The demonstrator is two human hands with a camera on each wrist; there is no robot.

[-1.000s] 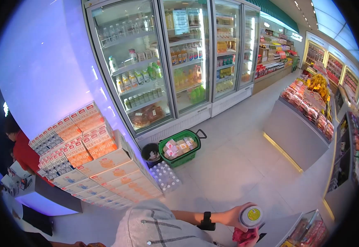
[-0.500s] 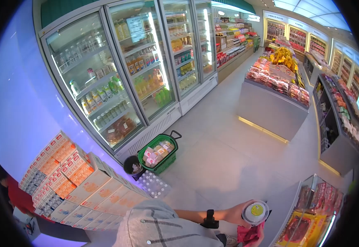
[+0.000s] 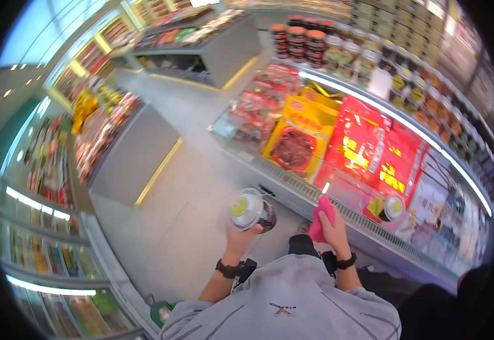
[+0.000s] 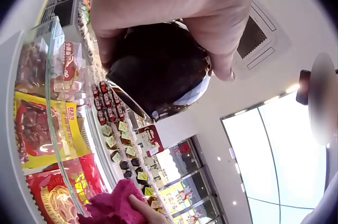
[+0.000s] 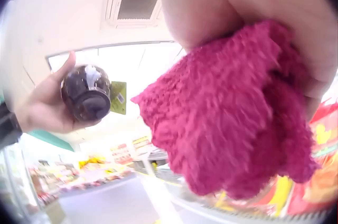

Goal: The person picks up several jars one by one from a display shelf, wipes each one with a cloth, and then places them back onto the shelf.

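My left hand (image 3: pixel 240 238) grips a round jar (image 3: pixel 247 211) with dark contents and a pale lid bearing a yellow-green label. From below, in the left wrist view, its dark glossy base (image 4: pixel 158 71) shows between thumb and fingers. A green tag (image 5: pixel 119 98) sticks out at the jar's side. My right hand (image 3: pixel 336 229) holds a bunched pink cloth (image 5: pixel 222 113), apart from the jar and close to the front edge of a glass-topped display case (image 3: pixel 292 178). Another jar (image 3: pixel 393 208) with a pale lid and green label stands at the case.
Red bags (image 3: pixel 360 141) and a yellow bag (image 3: pixel 298 141) of packaged food lie in the case. Rows of jars (image 3: pixel 343 51) line the shelf behind it. To the left are a grey display stand (image 3: pixel 133 153), pale floor (image 3: pixel 162 226) and glass-door fridges (image 3: pixel 48 243).
The head view has swung right, from the fridges and stacked cartons to the display case. The pink cloth, earlier right below the jar, is now away to its right in my right hand.
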